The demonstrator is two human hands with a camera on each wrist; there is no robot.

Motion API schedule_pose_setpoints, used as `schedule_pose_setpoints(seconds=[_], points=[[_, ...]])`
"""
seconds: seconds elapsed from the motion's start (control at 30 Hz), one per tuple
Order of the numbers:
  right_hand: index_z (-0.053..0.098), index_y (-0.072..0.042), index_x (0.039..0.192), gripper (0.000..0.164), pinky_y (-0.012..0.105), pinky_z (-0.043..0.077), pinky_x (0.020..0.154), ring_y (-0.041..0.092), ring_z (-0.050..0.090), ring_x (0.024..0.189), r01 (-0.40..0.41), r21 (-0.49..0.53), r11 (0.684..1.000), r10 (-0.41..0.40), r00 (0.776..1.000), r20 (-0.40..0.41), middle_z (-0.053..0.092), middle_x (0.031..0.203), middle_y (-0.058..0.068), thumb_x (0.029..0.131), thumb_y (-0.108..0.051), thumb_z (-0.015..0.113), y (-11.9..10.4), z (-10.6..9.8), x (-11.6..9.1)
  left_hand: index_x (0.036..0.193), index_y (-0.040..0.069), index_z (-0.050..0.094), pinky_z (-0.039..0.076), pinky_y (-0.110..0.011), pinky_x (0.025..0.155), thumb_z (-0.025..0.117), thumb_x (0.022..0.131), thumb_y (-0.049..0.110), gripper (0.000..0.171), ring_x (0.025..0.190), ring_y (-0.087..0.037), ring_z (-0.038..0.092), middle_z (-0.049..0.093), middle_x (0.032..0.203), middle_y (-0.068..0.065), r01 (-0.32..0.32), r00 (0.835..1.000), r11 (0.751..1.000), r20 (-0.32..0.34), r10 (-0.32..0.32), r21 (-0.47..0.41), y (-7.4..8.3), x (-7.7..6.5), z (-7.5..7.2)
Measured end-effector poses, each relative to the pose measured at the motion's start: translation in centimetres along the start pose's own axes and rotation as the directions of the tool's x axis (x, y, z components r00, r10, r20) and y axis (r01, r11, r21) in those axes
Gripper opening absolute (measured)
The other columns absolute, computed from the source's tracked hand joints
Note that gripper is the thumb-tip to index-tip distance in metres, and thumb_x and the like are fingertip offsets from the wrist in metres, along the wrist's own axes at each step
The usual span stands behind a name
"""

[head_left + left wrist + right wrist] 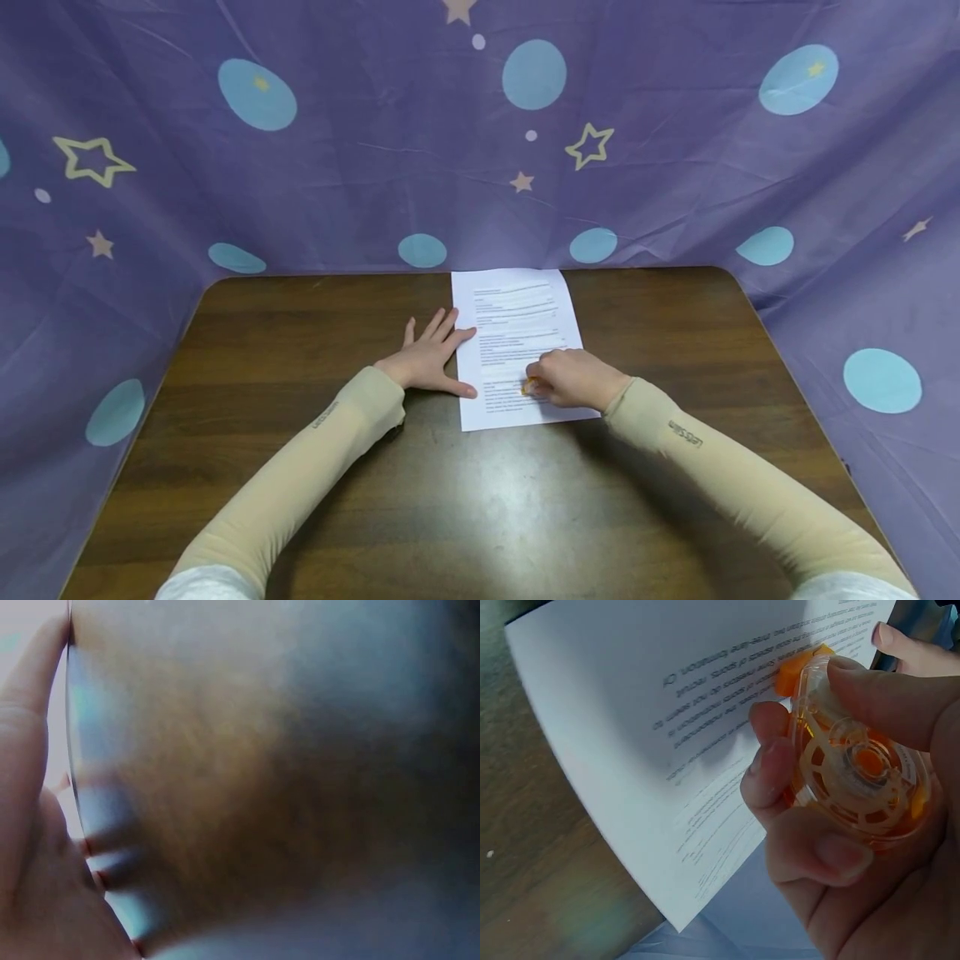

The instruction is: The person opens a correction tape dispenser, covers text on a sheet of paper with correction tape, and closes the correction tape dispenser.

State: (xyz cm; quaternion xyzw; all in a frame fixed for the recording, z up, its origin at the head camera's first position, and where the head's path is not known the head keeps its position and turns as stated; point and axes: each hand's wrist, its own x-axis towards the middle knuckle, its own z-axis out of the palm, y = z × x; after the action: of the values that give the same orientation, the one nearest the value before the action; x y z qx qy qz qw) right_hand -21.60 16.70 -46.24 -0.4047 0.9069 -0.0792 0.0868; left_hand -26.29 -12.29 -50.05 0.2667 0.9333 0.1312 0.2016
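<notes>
A sheet of printed paper (517, 333) lies on the wooden table, its far edge close to the curtain. My left hand (429, 360) is spread flat at the sheet's left edge, with thumb and fingertips reaching onto the margin. Over the lower right of the page, my right hand (576, 377) grips a correction tape dispenser (866, 769) with a see-through case and orange parts. Its orange tip (793, 673) points down at the printed lines in the right wrist view. Curled fingers cover part of the case. The left wrist view is mostly blurred beyond the thumb (26, 727).
The brown table (480, 517) extends on both sides of the sheet and in front of it. A purple curtain (360, 167) with stars and blue spots hangs behind and at both sides. Light sleeves (300, 467) cover both forearms.
</notes>
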Motion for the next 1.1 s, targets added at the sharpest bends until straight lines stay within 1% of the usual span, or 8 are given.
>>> schedule_pose_setpoints(seconds=[0.17,0.3,0.47,0.6,0.67,0.7,0.83,1.1], points=[[0.064,-0.016,0.081,0.017,0.038,0.05,0.059,0.015,0.054,0.064,-0.016,0.009,1.0,0.016,1.0,0.013,0.056,0.071,-0.004,0.093,-0.011,0.076,0.7,0.0,-0.4,0.169,0.023,0.02,-0.01,-0.075,0.117,0.075,0.079,0.075,0.117,0.16,-0.034,-0.014,-0.011,0.174,-0.014,0.004,1.0,1.0,0.001,-0.004,-0.002,0.0,-0.1,-0.1],[0.064,-0.017,0.081,0.017,0.037,0.05,0.058,0.015,0.053,0.064,-0.015,0.011,1.0,0.015,1.0,0.006,0.056,0.071,-0.004,0.092,-0.011,0.076,1.3,0.2,-0.8,0.169,0.023,0.02,-0.01,-0.075,0.117,0.075,0.079,0.076,0.117,0.16,-0.034,-0.015,-0.011,0.174,-0.013,0.004,1.0,1.0,0.0,-0.004,0.003,-0.1,0.1,0.0],[0.062,-0.015,0.081,0.018,0.038,0.049,0.056,0.014,0.052,0.062,0.022,0.03,0.999,-0.021,0.999,-0.027,0.055,0.071,-0.004,0.091,-0.01,0.076,2.2,0.5,-1.3,0.169,0.024,0.02,-0.01,-0.075,0.117,0.074,0.079,0.077,0.118,0.16,-0.034,-0.014,-0.011,0.175,-0.013,0.002,1.0,1.0,-0.001,-0.002,0.0,-0.2,0.3,0.1],[0.061,-0.014,0.081,0.019,0.038,0.049,0.055,0.012,0.05,0.061,0.042,0.038,0.998,-0.039,0.998,-0.056,0.054,0.07,-0.004,0.089,-0.008,0.078,2.5,0.5,-1.8,0.168,0.024,0.021,-0.01,-0.074,0.117,0.075,0.079,0.076,0.117,0.16,-0.033,-0.015,-0.011,0.175,-0.013,0.002,1.0,1.0,-0.001,-0.002,-0.005,-0.1,0.2,0.1],[0.063,-0.014,0.081,0.019,0.038,0.049,0.055,0.012,0.05,0.061,0.034,0.039,0.999,-0.032,0.998,-0.051,0.055,0.07,-0.004,0.089,-0.008,0.078,2.6,0.5,-1.9,0.168,0.023,0.021,-0.01,-0.074,0.117,0.075,0.079,0.076,0.117,0.16,-0.034,-0.015,-0.011,0.175,-0.013,0.002,1.0,1.0,0.0,-0.002,-0.006,-0.1,0.1,0.1],[0.063,-0.014,0.081,0.019,0.037,0.049,0.056,0.012,0.05,0.061,0.014,0.043,0.999,-0.012,0.999,-0.034,0.054,0.07,-0.005,0.089,-0.008,0.079,2.4,0.2,-2.0,0.168,0.023,0.021,-0.01,-0.074,0.117,0.075,0.079,0.076,0.117,0.16,-0.034,-0.014,-0.011,0.175,-0.013,0.002,1.0,1.0,-0.001,-0.002,-0.006,-0.1,0.1,0.0],[0.065,-0.015,0.083,0.016,0.035,0.048,0.055,0.011,0.05,0.06,-0.019,0.04,0.999,0.02,1.0,-0.005,0.056,0.07,-0.006,0.091,-0.01,0.078,2.6,0.1,-2.4,0.168,0.022,0.022,-0.009,-0.075,0.116,0.075,0.079,0.075,0.117,0.16,-0.035,-0.013,-0.009,0.174,-0.015,-0.001,1.0,1.0,-0.004,0.001,-0.004,0.1,0.0,-0.1],[0.065,-0.016,0.082,0.017,0.035,0.048,0.055,0.012,0.051,0.059,-0.043,0.028,0.999,0.042,0.999,0.012,0.055,0.07,-0.005,0.093,-0.012,0.077,3.0,0.1,-2.9,0.168,0.023,0.021,-0.008,-0.075,0.117,0.075,0.08,0.075,0.116,0.16,-0.035,-0.013,-0.01,0.175,-0.014,0.007,1.0,1.0,0.004,-0.007,0.005,0.1,-0.1,0.0]])
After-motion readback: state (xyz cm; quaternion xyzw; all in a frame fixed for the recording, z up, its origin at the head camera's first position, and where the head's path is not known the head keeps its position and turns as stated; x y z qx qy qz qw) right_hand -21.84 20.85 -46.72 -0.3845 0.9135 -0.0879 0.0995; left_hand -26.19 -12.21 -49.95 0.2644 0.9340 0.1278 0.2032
